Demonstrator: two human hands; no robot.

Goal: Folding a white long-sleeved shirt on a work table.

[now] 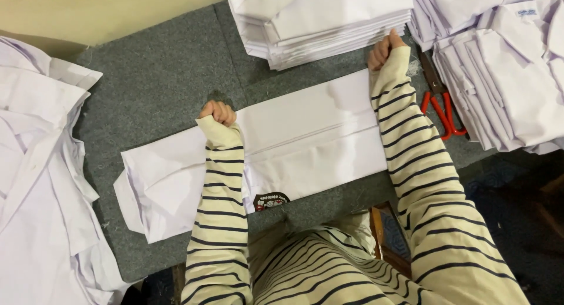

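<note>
A white shirt [305, 137] lies folded into a long strip across the grey felt table [158, 76]. My left hand [218, 112] rests on the strip's far edge near its middle, fingers curled into a fist, the striped sleeve lying across the cloth. My right hand [383, 48] is also curled shut at the strip's right end, just below a stack of folded white shirts [323, 20]. I cannot tell whether either fist pinches the cloth. A small dark badge [271, 200] shows at the near edge of the strip.
Red-handled scissors [442, 105] lie right of my right arm. More folded white shirts [505, 64] are stacked at the right. A loose heap of unfolded white shirts [41, 181] fills the left side. A wooden chair [385, 234] shows below the table edge.
</note>
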